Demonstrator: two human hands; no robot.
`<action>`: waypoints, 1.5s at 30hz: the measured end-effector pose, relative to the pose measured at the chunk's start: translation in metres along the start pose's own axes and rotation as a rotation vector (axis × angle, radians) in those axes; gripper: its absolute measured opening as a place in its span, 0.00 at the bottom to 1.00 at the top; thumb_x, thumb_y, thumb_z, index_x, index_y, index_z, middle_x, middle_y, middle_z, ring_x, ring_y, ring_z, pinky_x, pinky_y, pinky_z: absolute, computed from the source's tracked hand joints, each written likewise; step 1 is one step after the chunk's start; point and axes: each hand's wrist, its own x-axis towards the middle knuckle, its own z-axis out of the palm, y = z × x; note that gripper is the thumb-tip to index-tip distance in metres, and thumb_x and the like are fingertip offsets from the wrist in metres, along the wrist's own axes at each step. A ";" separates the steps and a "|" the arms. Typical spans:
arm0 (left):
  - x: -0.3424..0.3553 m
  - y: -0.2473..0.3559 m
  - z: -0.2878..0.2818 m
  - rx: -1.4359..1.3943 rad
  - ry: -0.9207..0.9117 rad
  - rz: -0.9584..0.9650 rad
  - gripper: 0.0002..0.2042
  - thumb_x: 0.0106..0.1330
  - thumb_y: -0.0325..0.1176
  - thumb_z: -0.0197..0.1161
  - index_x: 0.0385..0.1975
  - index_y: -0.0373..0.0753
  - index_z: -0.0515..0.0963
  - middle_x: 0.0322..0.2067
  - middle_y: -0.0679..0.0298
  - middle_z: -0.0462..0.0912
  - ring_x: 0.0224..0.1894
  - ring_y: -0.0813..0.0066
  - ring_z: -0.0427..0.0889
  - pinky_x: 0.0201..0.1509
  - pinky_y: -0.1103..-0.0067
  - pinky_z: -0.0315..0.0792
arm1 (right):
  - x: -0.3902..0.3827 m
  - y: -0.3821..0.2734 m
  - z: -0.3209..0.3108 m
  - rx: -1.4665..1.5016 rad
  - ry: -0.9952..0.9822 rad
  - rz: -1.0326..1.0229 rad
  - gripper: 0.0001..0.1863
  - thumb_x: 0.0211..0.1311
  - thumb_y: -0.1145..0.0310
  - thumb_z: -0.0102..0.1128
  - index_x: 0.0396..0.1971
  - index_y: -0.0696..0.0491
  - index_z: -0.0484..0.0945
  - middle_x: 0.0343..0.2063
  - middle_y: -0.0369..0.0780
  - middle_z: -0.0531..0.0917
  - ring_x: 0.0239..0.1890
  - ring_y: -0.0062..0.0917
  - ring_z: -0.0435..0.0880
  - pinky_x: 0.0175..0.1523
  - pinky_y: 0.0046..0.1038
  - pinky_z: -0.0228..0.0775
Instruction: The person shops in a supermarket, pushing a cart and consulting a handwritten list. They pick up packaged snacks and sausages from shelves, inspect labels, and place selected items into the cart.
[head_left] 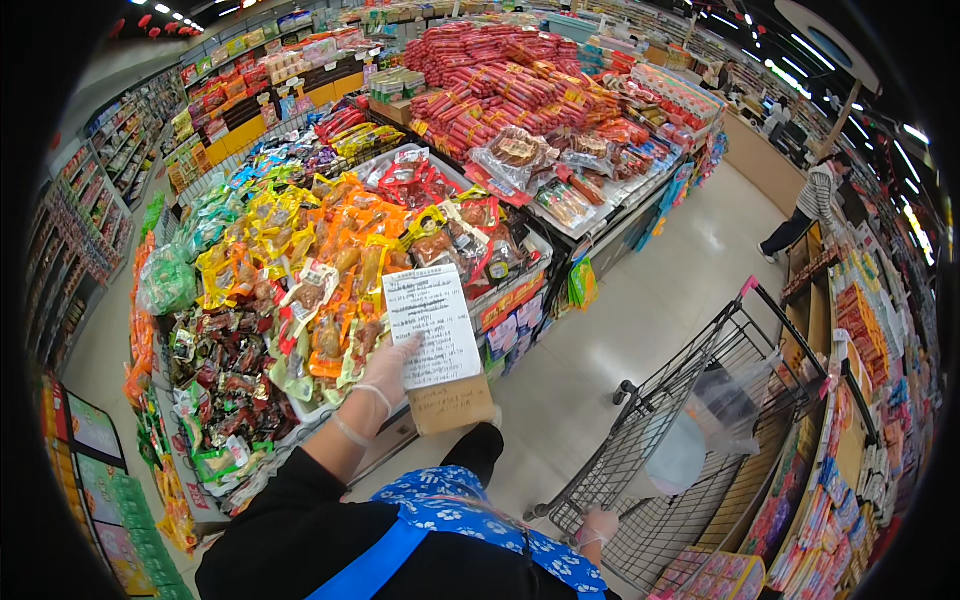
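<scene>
In a clear plastic glove, my left hand (pixel 385 378) grips a notepad, its thumb lying on the page. The white handwritten sheet (pixel 432 320) has some lines crossed out and sits above a brown cardboard piece (pixel 452 405). Behind the pad spreads a display of vacuum-packed meat snacks (pixel 335 250) in yellow, orange and red wrappers. My right hand (pixel 598 526), also gloved, is closed at the near end of a dark wire shopping cart (pixel 640 450). Inside the cart are a clear plastic bag (pixel 730 400) and a pale round item (pixel 676 455).
Red-wrapped sausages (pixel 500 85) are heaped on the far counter. Packed shelves (pixel 850 400) line the right side beyond the cart. A person in a striped top (pixel 820 195) stands farther up the tiled aisle (pixel 690 230). Dark-wrapped packs (pixel 225 360) fill the display's near left.
</scene>
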 end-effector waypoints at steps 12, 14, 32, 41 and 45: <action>0.256 0.014 0.042 -0.163 0.219 0.124 0.13 0.70 0.28 0.62 0.53 0.36 0.75 0.48 0.58 0.84 0.47 0.61 0.85 0.52 0.63 0.82 | 0.102 -0.126 -0.031 -0.743 -0.031 0.168 0.30 0.60 0.45 0.64 0.45 0.61 0.78 0.37 0.52 0.86 0.43 0.47 0.86 0.48 0.44 0.78; 0.285 0.014 0.048 -0.178 0.174 0.182 0.13 0.71 0.29 0.62 0.53 0.36 0.75 0.48 0.58 0.85 0.47 0.62 0.85 0.51 0.63 0.82 | 0.124 -0.147 -0.028 -0.807 -0.050 0.179 0.28 0.62 0.49 0.63 0.46 0.61 0.78 0.39 0.52 0.85 0.44 0.46 0.85 0.49 0.43 0.77; 0.302 0.000 0.109 -0.124 0.428 0.212 0.21 0.66 0.20 0.60 0.59 0.37 0.72 0.51 0.60 0.83 0.51 0.70 0.82 0.55 0.75 0.77 | 0.340 -0.526 0.046 0.080 -0.449 -1.091 0.13 0.71 0.77 0.55 0.51 0.62 0.80 0.43 0.47 0.85 0.44 0.29 0.85 0.50 0.28 0.76; 0.309 -0.024 0.113 -0.070 0.662 0.335 0.17 0.68 0.24 0.63 0.56 0.35 0.77 0.46 0.64 0.85 0.45 0.76 0.82 0.52 0.78 0.75 | 0.278 -0.709 0.160 0.130 -1.295 -0.882 0.12 0.74 0.72 0.53 0.49 0.60 0.82 0.42 0.43 0.86 0.38 0.22 0.86 0.45 0.24 0.79; 0.312 -0.027 0.115 -0.036 0.699 0.353 0.16 0.66 0.25 0.64 0.54 0.34 0.78 0.45 0.65 0.85 0.44 0.77 0.81 0.51 0.79 0.74 | 0.233 -0.741 0.190 0.068 -1.571 -0.607 0.19 0.77 0.59 0.48 0.54 0.57 0.78 0.42 0.45 0.86 0.38 0.26 0.87 0.47 0.24 0.78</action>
